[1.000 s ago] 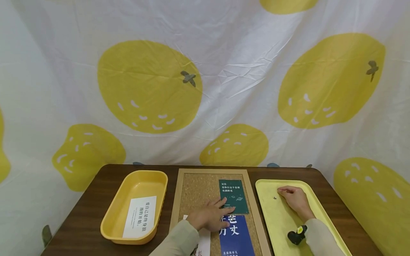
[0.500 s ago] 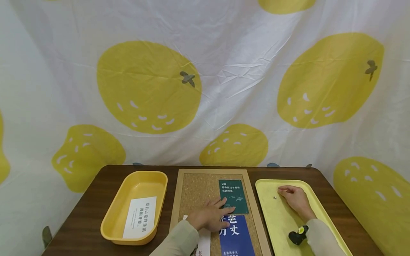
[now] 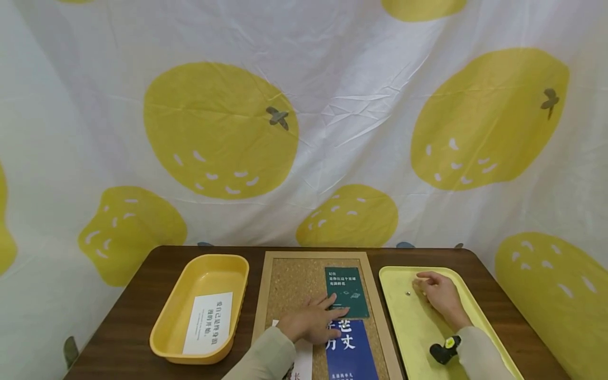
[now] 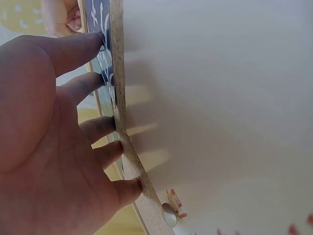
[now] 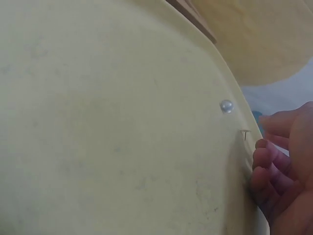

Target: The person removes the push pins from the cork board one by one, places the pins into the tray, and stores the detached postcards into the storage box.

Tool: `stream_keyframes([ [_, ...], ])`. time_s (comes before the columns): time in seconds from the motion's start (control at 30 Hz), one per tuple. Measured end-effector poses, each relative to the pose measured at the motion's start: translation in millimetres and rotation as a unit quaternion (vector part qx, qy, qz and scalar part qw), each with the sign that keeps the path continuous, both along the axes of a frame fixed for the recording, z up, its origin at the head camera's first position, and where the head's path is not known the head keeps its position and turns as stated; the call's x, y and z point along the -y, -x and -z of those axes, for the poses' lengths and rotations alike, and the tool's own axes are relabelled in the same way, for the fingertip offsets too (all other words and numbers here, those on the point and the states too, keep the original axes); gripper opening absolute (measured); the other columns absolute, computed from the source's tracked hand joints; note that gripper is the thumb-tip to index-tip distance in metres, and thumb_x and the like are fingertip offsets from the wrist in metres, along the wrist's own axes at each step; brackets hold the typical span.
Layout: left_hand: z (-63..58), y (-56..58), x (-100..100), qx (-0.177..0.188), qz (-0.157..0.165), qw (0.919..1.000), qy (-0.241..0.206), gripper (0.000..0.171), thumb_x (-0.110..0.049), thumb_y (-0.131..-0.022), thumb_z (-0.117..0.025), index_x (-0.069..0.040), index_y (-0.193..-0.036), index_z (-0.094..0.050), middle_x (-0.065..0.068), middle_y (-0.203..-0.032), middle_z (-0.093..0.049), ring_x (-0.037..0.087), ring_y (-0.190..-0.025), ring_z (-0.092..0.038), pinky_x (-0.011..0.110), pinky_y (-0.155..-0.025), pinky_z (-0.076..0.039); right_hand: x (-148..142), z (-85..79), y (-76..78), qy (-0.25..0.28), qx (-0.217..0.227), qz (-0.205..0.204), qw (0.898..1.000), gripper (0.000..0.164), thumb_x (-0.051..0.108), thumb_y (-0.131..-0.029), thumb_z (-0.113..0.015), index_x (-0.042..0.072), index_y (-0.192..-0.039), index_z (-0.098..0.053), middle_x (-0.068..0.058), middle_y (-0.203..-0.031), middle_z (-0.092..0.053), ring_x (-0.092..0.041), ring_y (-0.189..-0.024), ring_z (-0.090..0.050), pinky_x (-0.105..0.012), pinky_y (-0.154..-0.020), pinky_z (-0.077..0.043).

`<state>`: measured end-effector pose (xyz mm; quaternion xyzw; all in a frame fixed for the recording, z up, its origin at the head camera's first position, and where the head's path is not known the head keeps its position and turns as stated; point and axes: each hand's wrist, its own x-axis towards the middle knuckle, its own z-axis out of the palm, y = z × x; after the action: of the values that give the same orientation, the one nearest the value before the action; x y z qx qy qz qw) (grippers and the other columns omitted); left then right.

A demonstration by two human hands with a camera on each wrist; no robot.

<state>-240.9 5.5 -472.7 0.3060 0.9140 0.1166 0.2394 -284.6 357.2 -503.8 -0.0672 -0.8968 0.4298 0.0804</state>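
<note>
1. The left hand (image 3: pixel 311 319) is resting on the corkboard (image 3: pixel 294 279), its fingers extending apart, gripping nothing, and reaching over the green card (image 3: pixel 350 291) and the blue card (image 3: pixel 351 359).
2. Both cards are lying on the right part of the board, green above blue; a white card (image 3: pixel 304 361) is showing partly beneath the left forearm.
3. The right hand (image 3: pixel 442 298) is hovering at the yellow tray (image 3: pixel 406 332), its fingers bending loosely and holding nothing visible.
4. One silver thumbtack (image 5: pixel 227 106) is lying on the tray; a second thumbtack (image 5: pixel 245 131) is showing its pin just beside those fingers.
5. An orange basin (image 3: pixel 204 279) is standing left of the board on the worktop (image 3: pixel 130 311), holding a printed white sheet (image 3: pixel 207 323).
</note>
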Motion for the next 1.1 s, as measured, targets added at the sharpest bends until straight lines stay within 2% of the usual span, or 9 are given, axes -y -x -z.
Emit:
stream_keyframes([
  [0.03,-3.4,-2.0,0.2,0.0,-0.001,1.0,0.0,0.058,-0.045,-0.1,-0.052,-0.048,-0.153,-0.028,-0.006,-0.166,-0.012,0.018,-0.154,-0.007,0.052,-0.123,-0.011,0.4,-0.6,0.4,-0.001,-0.004,0.001,1.0,0.033,0.017,-0.096,-0.062,-0.004,-0.121,-0.065,-0.006,-0.08,-0.063,-0.012,-0.057,-0.056,-0.025,-0.049,-0.046],
  [0.27,-6.5,-4.5,0.3,0.004,-0.007,1.0,-0.002,0.057,-0.045,-0.101,-0.051,-0.046,-0.153,-0.028,-0.005,-0.167,-0.01,0.019,-0.154,-0.005,0.052,-0.123,-0.009,8.0,-0.8,5.1,-0.025,-0.051,-0.001,0.998,0.027,0.018,-0.097,-0.063,-0.001,-0.115,-0.07,-0.009,-0.084,-0.067,-0.006,-0.059,-0.053,-0.022,-0.053,-0.045],
  [0.5,-6.8,-6.2,0.2,-0.003,-0.006,1.0,-0.003,0.058,-0.046,-0.1,-0.051,-0.044,-0.154,-0.029,-0.003,-0.167,-0.012,0.02,-0.154,-0.006,0.052,-0.123,-0.009,34.1,-8.2,6.1,0.001,-0.042,-0.047,0.998,0.024,0.016,-0.098,-0.062,-0.001,-0.114,-0.07,-0.013,-0.086,-0.066,-0.012,-0.056,-0.057,-0.024,-0.049,-0.045],
  [0.73,-5.1,-5.9,-0.7,-0.007,-0.005,1.0,0.0,0.057,-0.046,-0.101,-0.051,-0.044,-0.153,-0.029,-0.004,-0.167,-0.012,0.02,-0.154,-0.007,0.052,-0.123,-0.01,66.4,-12.4,9.4,-0.011,-0.049,-0.099,0.994,0.02,0.014,-0.096,-0.065,0.0,-0.11,-0.071,-0.012,-0.084,-0.065,-0.014,-0.055,-0.056,-0.026,-0.047,-0.045],
  [1.1,-4.7,-5.5,-1.9,-0.006,-0.017,0.9998,-0.001,0.057,-0.048,-0.1,-0.052,-0.045,-0.153,-0.031,-0.004,-0.166,-0.014,0.021,-0.154,-0.007,0.051,-0.123,-0.012,102.1,-11.5,15.0,0.016,-0.013,-0.123,0.992,0.019,0.013,-0.096,-0.065,0.002,-0.11,-0.069,-0.008,-0.082,-0.063,-0.016,-0.058,-0.055,-0.026,-0.049,-0.047],
])
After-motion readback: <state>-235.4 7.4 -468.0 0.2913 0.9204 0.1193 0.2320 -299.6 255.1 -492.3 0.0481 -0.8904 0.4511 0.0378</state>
